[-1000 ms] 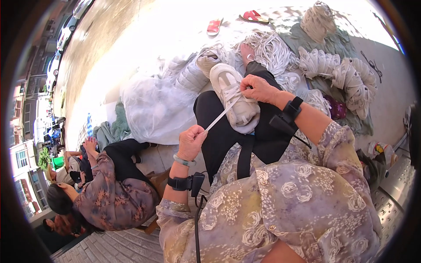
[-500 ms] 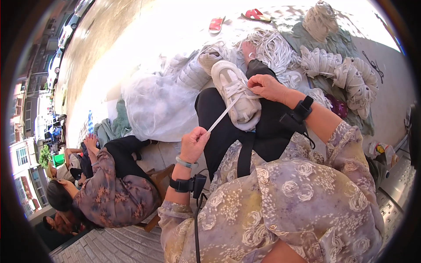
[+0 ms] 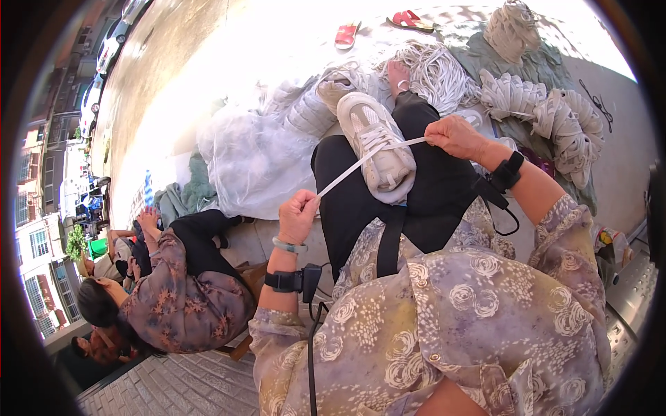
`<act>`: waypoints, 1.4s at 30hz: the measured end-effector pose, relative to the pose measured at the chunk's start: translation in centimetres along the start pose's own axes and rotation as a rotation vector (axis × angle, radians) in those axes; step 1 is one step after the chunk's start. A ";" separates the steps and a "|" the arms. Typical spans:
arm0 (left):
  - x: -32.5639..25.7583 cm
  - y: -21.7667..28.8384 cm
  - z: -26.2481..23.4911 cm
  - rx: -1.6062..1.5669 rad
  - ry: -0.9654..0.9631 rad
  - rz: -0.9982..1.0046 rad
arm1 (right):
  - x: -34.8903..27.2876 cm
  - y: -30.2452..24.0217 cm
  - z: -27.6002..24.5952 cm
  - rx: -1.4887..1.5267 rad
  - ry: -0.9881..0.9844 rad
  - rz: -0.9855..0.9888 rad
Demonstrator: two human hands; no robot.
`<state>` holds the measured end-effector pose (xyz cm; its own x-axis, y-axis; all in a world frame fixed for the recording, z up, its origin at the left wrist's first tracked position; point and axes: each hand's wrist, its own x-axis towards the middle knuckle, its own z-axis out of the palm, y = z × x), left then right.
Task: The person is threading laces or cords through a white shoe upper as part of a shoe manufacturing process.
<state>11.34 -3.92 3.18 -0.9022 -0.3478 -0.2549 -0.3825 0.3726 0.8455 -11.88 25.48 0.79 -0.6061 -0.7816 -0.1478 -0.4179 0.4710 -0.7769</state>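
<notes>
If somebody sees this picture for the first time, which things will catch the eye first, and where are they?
In the middle, a white strap is pulled tight between the left hand and the right hand, across a pale sneaker on the raised leg. Behind it lie a heap of white netting and bundles of white cord at upper right. Another person sits at lower left.

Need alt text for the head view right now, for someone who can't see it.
Both hands pull a flat white strap taut across a white sneaker on the person's raised knee: left hand low, right hand high. Piles of white rope lie beyond; another person sits to the left.
</notes>
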 end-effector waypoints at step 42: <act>-0.1 3.6 1.2 -0.426 -0.689 -0.665 | -7.6 -1.2 -2.8 1.076 -0.420 0.680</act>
<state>9.85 -1.50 5.68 -0.5051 0.2438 -0.8279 -0.8620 -0.0948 0.4979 -8.65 32.04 4.60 -0.1461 -0.6792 -0.7193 0.7357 0.4115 -0.5380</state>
